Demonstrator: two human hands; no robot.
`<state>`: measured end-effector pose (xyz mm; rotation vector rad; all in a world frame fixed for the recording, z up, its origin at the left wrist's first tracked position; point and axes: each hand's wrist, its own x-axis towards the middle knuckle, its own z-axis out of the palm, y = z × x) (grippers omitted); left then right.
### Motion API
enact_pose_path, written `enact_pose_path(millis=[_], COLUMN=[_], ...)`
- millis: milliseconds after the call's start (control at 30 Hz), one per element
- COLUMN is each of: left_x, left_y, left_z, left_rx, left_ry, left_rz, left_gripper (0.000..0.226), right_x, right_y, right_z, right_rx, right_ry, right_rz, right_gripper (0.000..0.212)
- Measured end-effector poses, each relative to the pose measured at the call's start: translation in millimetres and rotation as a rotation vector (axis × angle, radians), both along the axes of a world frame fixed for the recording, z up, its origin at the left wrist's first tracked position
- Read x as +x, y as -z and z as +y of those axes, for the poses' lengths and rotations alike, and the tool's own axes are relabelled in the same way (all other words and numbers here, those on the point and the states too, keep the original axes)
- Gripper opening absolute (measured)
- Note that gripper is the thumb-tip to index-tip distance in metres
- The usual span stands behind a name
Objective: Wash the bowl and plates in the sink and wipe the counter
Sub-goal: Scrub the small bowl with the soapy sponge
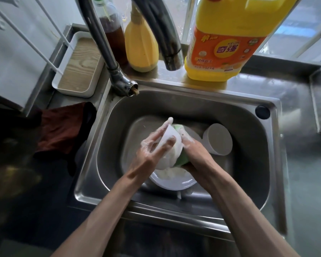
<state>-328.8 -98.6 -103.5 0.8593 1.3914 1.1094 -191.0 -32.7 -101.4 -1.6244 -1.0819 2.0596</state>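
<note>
Filling the middle, one steel sink [248, 115] holds one plate [172, 184] and one overturned bowl [218, 139]. Three bottles [228, 43] stand behind it, and one red cloth [61, 127] lies on the bench [54, 173]. Over the plate, the left grip [150, 151] clasps one soapy white dish [170, 138]. The right grip [193, 147] clenches one green sponge [183, 158] against it.

This is a home kitchen. A shiny metal sink [107, 145] sits in a metal counter [304, 182], with a tap [171, 52] over it. A big yellow jug of dish soap [224, 43] and 2 bottles [141, 47] stand at the back by the window [295, 30]. White dishes [174, 183] lie in the sink.
</note>
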Motion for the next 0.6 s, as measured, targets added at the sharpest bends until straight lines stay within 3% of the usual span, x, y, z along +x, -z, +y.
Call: enact_pose_path(millis=[133, 200, 333, 600], left_x=[7, 9, 7, 4], left_y=[2, 0, -4, 4], left_z=[1, 4, 16, 21], left_rx=[-0.116, -0.159, -0.182, -0.188], left_ry=[-0.205, -0.292, -0.326, -0.378], left_rz=[-0.260, -0.373, -0.361, -0.297], left_gripper=[0.051, 0.048, 0.046, 0.059], right_x=[-8, -11, -12, -4], right_y=[2, 8, 15, 12], right_z=[-17, -29, -44, -51], right_rx=[0.156, 0.284, 0.488, 0.712], right_ry=[0.121, 0.146, 0.151, -0.024], right_rz=[0.044, 0.142, 0.164, -0.034], right_gripper=[0.023, 0.031, 0.053, 0.056])
